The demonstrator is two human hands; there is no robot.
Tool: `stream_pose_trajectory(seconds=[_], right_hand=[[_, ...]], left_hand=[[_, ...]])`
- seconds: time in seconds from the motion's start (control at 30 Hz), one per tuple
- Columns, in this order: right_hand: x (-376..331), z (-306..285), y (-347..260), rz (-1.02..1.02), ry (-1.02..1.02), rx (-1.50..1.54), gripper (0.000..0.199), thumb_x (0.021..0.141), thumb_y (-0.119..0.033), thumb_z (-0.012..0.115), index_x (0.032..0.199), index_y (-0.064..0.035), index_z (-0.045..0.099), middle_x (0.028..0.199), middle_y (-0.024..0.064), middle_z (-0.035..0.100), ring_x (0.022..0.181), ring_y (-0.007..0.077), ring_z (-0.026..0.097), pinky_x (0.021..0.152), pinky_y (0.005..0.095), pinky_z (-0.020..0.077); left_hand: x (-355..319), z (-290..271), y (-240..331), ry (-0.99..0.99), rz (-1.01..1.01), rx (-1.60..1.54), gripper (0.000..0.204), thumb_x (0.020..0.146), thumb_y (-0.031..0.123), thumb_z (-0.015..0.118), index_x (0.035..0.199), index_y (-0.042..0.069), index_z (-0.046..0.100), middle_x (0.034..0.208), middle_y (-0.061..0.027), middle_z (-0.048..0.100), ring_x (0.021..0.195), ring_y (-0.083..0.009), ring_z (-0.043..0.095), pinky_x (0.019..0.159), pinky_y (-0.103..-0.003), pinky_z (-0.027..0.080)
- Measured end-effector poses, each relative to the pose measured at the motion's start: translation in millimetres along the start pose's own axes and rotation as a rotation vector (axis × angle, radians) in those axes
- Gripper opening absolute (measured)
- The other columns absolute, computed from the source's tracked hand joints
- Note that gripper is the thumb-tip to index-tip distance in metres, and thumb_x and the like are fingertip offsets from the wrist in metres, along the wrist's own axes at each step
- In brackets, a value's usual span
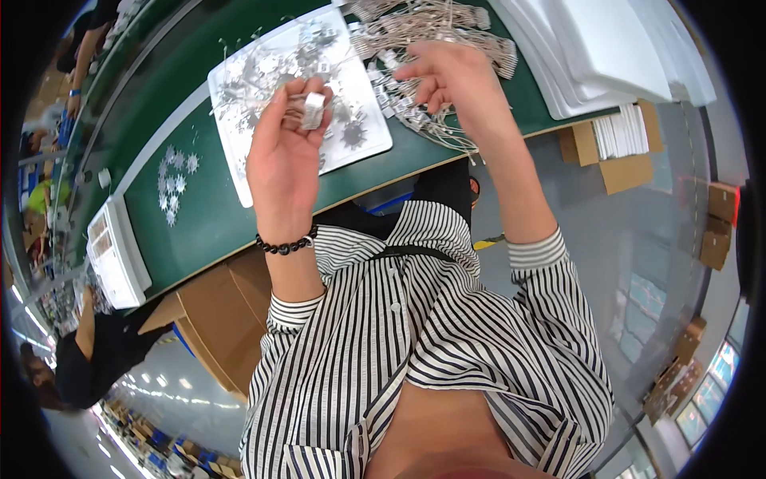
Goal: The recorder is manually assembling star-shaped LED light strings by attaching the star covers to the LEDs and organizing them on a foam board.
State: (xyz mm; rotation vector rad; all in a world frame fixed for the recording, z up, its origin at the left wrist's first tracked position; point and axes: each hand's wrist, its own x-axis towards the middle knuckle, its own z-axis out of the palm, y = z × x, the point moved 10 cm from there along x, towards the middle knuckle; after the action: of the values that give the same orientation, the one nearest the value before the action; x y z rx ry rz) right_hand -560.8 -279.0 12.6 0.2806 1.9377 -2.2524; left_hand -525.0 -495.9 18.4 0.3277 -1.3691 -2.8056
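Observation:
My left hand (289, 156), with a dark beaded bracelet at its wrist, is closed with bent fingers on a small white piece with thin wires (313, 110), perhaps a cable connector. It is raised over a white tray (361, 144) strewn with silvery star-shaped pieces (351, 134) and thin leads. My right hand (459, 84) hovers over bundles of beige cables with white ends (415, 108). Its fingers are loosely bent and apart, and nothing shows between them. The bundles lie on the green table just right of the tray.
Several silvery star-shaped pieces (173, 182) lie left on the green table (211, 231). A white box (118, 254) stands at the left end. Stacked white foam trays (586, 60) are at the right. Cardboard boxes (618, 148) stand beyond the table. Another person (104, 351) is at lower left.

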Motion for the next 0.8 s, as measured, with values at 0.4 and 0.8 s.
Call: stream_pose_trajectory(seconds=[0.4, 0.8], right_hand=[[-53, 68, -22, -0.559, 0.044, -0.357, 0.008, 0.085, -0.004, 0.072, 0.084, 0.0025, 0.068, 0.069, 0.0008, 0.065, 0.057, 0.0061, 0.052, 0.051, 0.0196, 0.0418], [-39, 72, 9, -0.41, 0.01, -0.299, 0.005, 0.087, -0.003, 0.065, 0.087, 0.0011, 0.068, 0.07, 0.0009, 0.063, 0.059, 0.0075, 0.05, 0.054, 0.0198, 0.0412]], left_hand=[[-11, 15, -5, 0.023, 0.11, 0.152, 0.032, 0.104, 0.022, 0.057, 0.118, -0.004, 0.069, 0.121, -0.013, 0.071, 0.115, -0.0212, 0.065, 0.096, -0.027, 0.051], [-26, 9, 5, 0.089, 0.273, 0.283, 0.034, 0.108, 0.024, 0.05, 0.118, -0.004, 0.067, 0.121, -0.0099, 0.07, 0.101, -0.0148, 0.063, 0.085, -0.022, 0.047]])
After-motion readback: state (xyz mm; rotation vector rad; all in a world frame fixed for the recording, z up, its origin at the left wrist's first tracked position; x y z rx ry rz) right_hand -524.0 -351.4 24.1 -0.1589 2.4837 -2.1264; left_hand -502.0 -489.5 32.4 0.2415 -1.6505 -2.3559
